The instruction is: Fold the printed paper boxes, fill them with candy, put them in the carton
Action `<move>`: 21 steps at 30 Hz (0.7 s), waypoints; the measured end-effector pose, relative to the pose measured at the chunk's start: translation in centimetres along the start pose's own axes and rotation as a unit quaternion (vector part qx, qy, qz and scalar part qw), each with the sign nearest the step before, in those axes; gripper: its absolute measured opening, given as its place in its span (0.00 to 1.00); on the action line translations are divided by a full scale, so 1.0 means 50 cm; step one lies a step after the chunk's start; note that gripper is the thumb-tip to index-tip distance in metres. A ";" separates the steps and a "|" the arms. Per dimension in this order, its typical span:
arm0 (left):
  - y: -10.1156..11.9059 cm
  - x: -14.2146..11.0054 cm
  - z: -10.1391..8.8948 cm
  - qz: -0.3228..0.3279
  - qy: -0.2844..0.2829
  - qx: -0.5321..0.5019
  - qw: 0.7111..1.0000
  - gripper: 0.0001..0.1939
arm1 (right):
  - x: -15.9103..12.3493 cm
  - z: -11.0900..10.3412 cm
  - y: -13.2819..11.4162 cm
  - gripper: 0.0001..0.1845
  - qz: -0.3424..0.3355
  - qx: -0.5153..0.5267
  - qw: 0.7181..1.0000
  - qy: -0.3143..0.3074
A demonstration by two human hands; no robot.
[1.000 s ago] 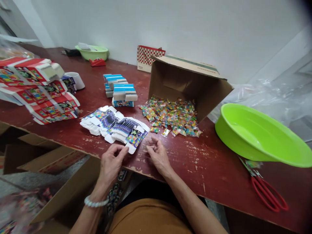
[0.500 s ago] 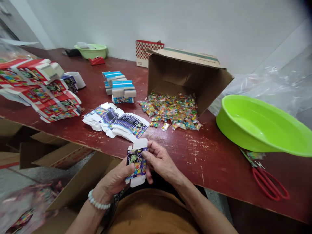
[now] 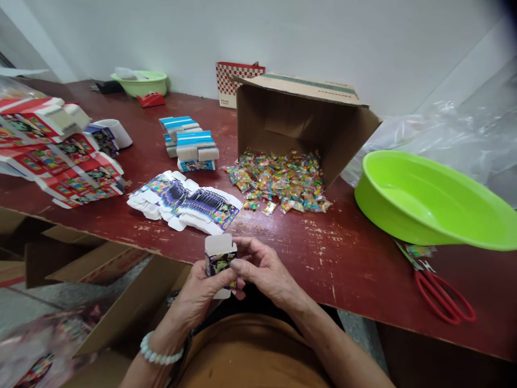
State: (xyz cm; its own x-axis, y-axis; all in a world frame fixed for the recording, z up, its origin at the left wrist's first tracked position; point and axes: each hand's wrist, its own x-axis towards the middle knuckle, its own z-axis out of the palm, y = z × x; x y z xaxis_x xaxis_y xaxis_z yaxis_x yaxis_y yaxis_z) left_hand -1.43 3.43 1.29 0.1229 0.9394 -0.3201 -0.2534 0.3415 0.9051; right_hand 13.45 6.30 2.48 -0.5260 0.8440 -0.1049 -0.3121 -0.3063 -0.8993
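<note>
Between my two hands is a small printed candy box (image 3: 220,261), dark purple with a green figure, its white top flap standing up and a bottom flap hanging out. My left hand (image 3: 201,288) grips it from the left, thumb across the front. My right hand (image 3: 264,268) holds its right side with thumb and fingers. Just beyond lies a fanned stack of flat purple boxes (image 3: 202,207) on the red table (image 3: 307,258). Small clear candy packets (image 3: 278,180) spill from a cardboard carton (image 3: 299,116) tipped on its side.
Blue-topped box bundles (image 3: 196,148) stand behind the stack, and red box bundles (image 3: 72,161) at left. To the right are a green basin (image 3: 428,210) and red-handled scissors (image 3: 442,296). A tape dispenser (image 3: 151,100) sits farther back. Open cartons (image 3: 100,264) lie below the table's front edge.
My left hand has taken a flat box from the stack and brought it towards me. My right hand has joined it, and the box is now opened out and turned.
</note>
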 end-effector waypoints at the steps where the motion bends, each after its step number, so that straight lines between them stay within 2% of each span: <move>1: -0.001 0.002 0.003 -0.001 0.008 0.004 1.000 0.15 | 0.001 -0.001 0.001 0.27 0.006 -0.005 1.000 0.003; 3: -0.003 0.005 0.008 0.000 0.023 0.020 1.000 0.16 | 0.003 -0.006 0.005 0.21 -0.001 -0.039 0.999 0.034; 7: 0.000 0.010 0.014 0.039 0.062 0.069 0.995 0.18 | 0.011 -0.018 0.012 0.13 -0.089 -0.143 0.973 0.155; 9: 0.004 0.008 0.019 0.077 0.092 0.066 0.991 0.24 | 0.014 -0.022 0.012 0.15 -0.107 -0.164 0.961 0.195; 12: 0.006 -0.001 0.031 0.134 0.135 0.061 0.980 0.30 | 0.017 -0.023 0.014 0.24 -0.102 -0.168 0.952 0.236; 15: 0.004 -0.009 0.041 0.169 0.158 0.088 0.969 0.30 | 0.016 -0.020 0.020 0.18 -0.130 -0.166 0.951 0.228; 18: 0.001 -0.011 0.037 0.164 0.158 0.110 0.968 0.24 | 0.011 -0.021 0.028 0.11 -0.151 -0.155 0.957 0.195; 21: 0.000 -0.008 0.024 0.127 0.140 0.091 0.978 0.16 | 0.010 -0.029 0.033 0.13 -0.093 -0.108 0.976 0.166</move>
State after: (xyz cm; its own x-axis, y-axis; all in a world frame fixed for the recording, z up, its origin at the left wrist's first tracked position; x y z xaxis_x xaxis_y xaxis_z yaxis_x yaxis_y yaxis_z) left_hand -0.34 3.01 1.73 -0.1967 0.9731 -0.1197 -0.0642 0.1091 0.9920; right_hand 13.83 6.85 0.31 -0.1800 0.9832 -0.0319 -0.1853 -0.0657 -0.9805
